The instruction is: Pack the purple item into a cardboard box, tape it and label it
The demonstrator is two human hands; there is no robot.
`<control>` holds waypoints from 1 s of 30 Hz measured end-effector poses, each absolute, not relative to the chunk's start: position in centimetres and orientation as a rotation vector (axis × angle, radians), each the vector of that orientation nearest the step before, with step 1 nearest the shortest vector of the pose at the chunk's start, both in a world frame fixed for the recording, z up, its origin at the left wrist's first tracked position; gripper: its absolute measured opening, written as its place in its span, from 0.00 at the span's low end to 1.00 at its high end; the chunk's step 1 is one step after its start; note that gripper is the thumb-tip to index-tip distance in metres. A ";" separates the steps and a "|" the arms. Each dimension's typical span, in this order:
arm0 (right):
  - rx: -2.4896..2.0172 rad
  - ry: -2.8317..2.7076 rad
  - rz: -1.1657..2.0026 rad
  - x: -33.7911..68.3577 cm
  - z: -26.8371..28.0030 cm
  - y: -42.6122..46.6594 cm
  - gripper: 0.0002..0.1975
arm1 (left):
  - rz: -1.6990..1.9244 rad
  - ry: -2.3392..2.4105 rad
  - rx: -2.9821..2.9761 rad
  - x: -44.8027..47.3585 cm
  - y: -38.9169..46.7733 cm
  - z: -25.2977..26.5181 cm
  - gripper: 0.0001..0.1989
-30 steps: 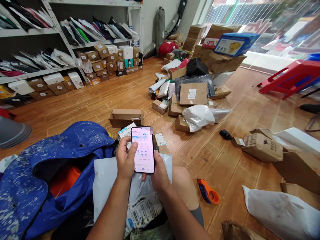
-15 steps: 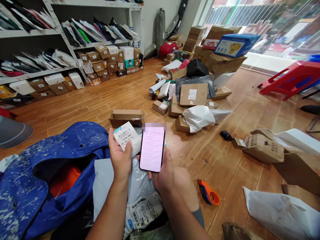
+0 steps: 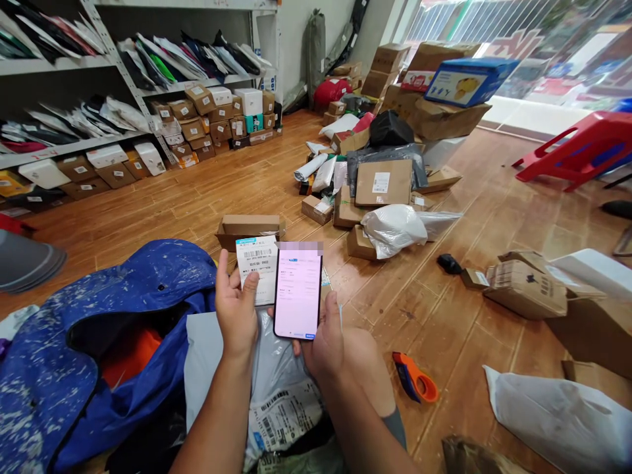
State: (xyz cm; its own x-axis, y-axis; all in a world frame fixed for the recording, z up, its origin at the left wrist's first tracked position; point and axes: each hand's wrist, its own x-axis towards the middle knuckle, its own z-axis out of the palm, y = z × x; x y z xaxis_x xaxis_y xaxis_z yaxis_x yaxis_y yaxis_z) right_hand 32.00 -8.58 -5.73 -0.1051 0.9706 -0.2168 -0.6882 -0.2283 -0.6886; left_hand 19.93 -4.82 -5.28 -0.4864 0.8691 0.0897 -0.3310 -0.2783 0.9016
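My left hand [image 3: 237, 303] grips a small parcel with a white shipping label [image 3: 257, 270], thumb resting on the label's lower left. My right hand [image 3: 324, 336] holds a smartphone [image 3: 297, 296] by its lower right side, its lit screen facing me with lines of text too small to read. Phone and label stand side by side, the phone's left edge against the label's right edge. Below both hands lies a grey plastic mailer [image 3: 281, 368] with a printed label [image 3: 286, 415] near my lap. A blue bag [image 3: 148, 276] gapes beside my left arm, something orange inside.
An open cardboard box [image 3: 249, 230] sits just ahead. Beyond it parcels and cartons [image 3: 382, 184] are heaped. An orange tape cutter [image 3: 415, 378] lies right of my knee. More boxes [image 3: 526, 286] and a white mailer [image 3: 557, 408] line the right; shelves [image 3: 133, 92] stand back left.
My left hand has turned the labelled parcel upright and shifted it right against the phone. The phone's screen shows a different page. My right hand has barely moved.
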 end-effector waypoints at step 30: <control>-0.804 -0.533 1.644 32.0 -4.9 -8.7 0.47 | 1.925 1.020 0.714 19.9 -5.2 -4.4 0.17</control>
State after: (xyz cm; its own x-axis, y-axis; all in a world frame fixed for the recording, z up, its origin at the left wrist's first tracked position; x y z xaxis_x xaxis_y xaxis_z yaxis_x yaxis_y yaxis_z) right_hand 32.01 -8.66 -4.91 -0.0928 0.9713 -0.2192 -0.6577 -0.2251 -0.7189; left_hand 19.93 -5.21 -4.38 -0.4993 0.8607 0.0998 -0.4007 -0.3315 0.8541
